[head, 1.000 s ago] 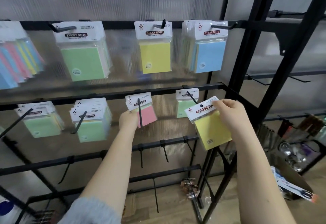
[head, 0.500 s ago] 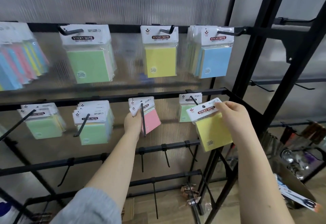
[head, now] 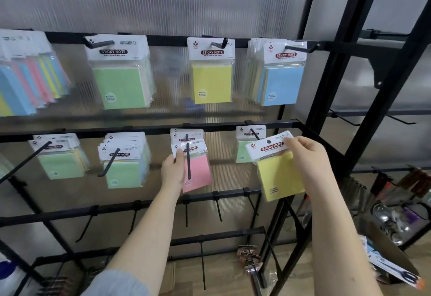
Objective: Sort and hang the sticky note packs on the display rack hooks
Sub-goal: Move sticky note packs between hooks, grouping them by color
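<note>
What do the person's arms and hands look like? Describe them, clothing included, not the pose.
Both are bare hands, with no gloves, rings or watch visible. The left hand leads back along a bare forearm to a light grey-blue sleeve pushed up near the elbow. The right hand shows a bare forearm to the frame edge, with no sleeve in view.

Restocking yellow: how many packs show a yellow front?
2: one yellow pack hangs on the top rail; the right hand holds another. More may hide behind front packs.
</note>
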Demonstrator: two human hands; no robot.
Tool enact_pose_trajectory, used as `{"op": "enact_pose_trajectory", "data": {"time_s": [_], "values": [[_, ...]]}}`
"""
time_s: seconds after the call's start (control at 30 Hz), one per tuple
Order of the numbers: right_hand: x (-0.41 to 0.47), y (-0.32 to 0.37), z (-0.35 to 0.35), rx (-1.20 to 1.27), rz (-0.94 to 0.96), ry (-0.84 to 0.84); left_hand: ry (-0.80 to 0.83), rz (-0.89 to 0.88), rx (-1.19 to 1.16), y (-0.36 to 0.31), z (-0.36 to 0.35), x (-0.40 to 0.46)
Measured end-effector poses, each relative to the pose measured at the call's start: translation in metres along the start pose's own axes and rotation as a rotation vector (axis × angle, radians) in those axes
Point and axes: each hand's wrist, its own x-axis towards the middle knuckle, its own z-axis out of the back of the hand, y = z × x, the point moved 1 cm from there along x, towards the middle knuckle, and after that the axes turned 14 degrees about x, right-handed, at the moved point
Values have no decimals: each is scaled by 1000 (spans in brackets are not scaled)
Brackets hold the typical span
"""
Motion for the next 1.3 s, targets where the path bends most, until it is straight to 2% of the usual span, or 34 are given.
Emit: {"op": "enact_pose_trajectory", "data": {"time_s": [0.17,0.33,0.67,0.83,1.3], "values": [[-9,-1,5,110,91,-17,-87,-110,140,-2,13,-31],[-14,-5,11,115,216,-39,-99,-126,240,1,28,-51],[-28,5,8,89,334,3,-14,-157,318,-15,64,-95],[-27,14,-5,132,347,18,-116,-154,318,-33,87,-100],[-14,75,-67,400,409,39,-318,-309,289,-84,134,-78]]}}
